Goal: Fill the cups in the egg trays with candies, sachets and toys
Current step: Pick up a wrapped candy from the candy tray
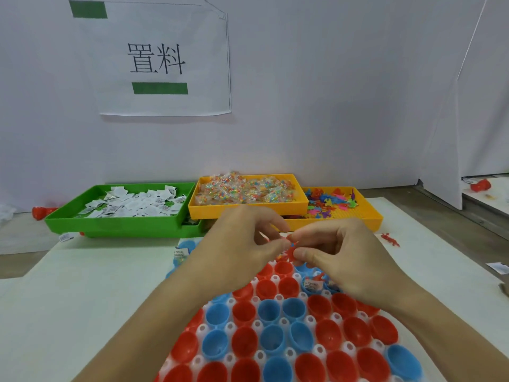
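A white egg tray with red and blue cups fills the near table. One blue cup near its far right holds a sachet and a small toy. My left hand and my right hand meet above the tray's far end, and both pinch small red toys between fingertips. Behind them stand a green tray of white sachets, a yellow tray of wrapped candies and a second yellow tray of colourful toys.
A loose red toy lies on the white mat right of my hands. A sachet lies in front of the green tray and another at the right edge. Red objects sit at the far left and right. A white wall with a paper sign is behind.
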